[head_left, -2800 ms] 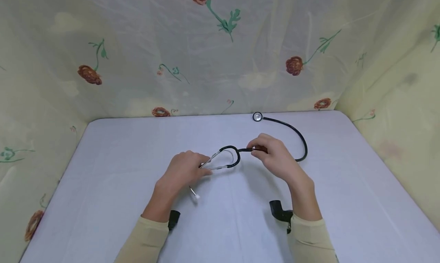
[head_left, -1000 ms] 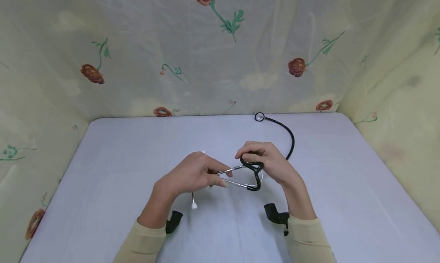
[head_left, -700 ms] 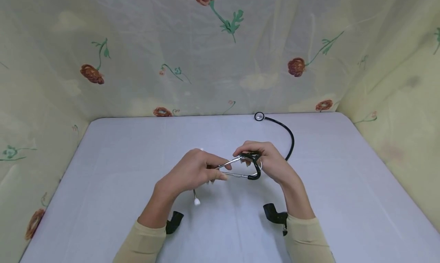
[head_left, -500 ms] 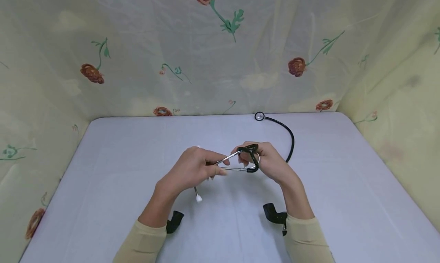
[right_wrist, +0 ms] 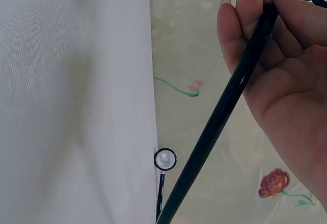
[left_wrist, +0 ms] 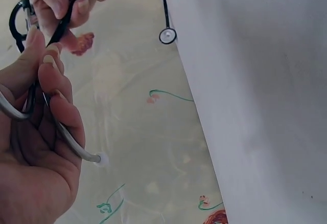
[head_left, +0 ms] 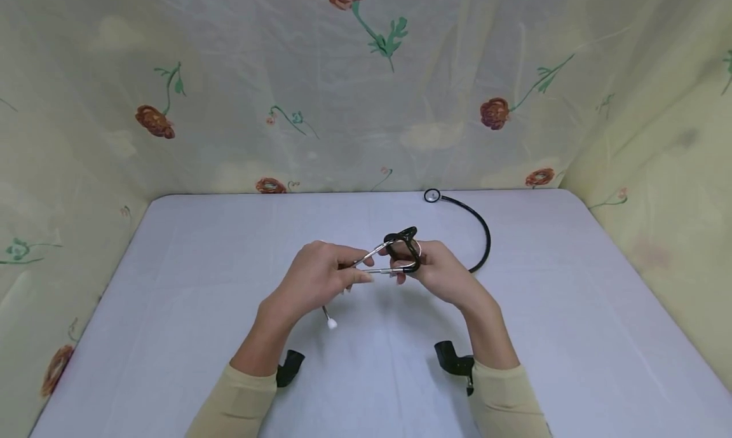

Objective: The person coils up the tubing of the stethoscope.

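A black stethoscope is held above the table between both hands. My left hand grips its metal ear tubes, thumb and fingers curled around them. A white ear tip pokes out below that hand. My right hand pinches the black tubing, as the right wrist view shows. The black fork stands bent upward in front of the right fingers. In the left wrist view a stretch of black tube runs between both hands' fingertips. The chest piece lies at the table's far edge.
A white cloth covers the table. Flower-patterned curtains enclose its back and sides. Black mounts stick out from both wrists, just above the cuffs of the beige sleeves.
The right hand has moved left, closer to the left hand, bringing tubing with it. The fork, earlier stretched toward the right hand, has folded and risen. Both hands have lately shifted slightly away.
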Available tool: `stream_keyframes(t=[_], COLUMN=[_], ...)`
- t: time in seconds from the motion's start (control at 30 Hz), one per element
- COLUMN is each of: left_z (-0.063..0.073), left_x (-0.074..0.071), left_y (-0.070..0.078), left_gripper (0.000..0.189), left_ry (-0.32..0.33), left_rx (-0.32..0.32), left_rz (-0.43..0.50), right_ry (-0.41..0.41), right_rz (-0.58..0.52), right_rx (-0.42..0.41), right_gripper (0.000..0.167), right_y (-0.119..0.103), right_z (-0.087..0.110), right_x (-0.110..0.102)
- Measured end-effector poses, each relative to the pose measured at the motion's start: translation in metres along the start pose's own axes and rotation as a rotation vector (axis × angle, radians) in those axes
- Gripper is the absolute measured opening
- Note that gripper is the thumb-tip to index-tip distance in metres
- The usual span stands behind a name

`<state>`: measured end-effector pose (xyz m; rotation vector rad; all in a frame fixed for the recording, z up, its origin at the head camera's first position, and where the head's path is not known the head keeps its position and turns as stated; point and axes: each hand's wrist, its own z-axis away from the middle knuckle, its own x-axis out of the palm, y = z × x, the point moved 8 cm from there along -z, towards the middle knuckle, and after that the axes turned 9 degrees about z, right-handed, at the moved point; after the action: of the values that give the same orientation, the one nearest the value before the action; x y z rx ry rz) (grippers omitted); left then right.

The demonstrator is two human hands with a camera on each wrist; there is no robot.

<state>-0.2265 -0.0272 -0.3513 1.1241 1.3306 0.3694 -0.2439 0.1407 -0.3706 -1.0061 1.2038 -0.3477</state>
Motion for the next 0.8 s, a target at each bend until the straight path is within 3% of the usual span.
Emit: stream_keyframes(t=[0.27,0.6,0.8], left_z=[0.0,0.0,0.002], left_x=[-0.018,-0.021,-0.025], left_y=[-0.009,-0.011,-0.016], left_gripper=[0.02,0.018,0.019], left_ry=[0.15,0.16,0.168], left_rx=[-0.053,-0.054,-0.091], left_rz=[-0.028,-0.094,-0.126], right_ry=[-0.045,-0.077,-0.106], right_rz=[0.004,0.011,0.013], right_rx=[0.021,0.036,0.07], right_gripper=[0.019,0.021,0.025], right_y=[0.002,-0.001,0.001], right_z=[0.002,0.004,0.005], right_x=[0.003,0.002,0.005])
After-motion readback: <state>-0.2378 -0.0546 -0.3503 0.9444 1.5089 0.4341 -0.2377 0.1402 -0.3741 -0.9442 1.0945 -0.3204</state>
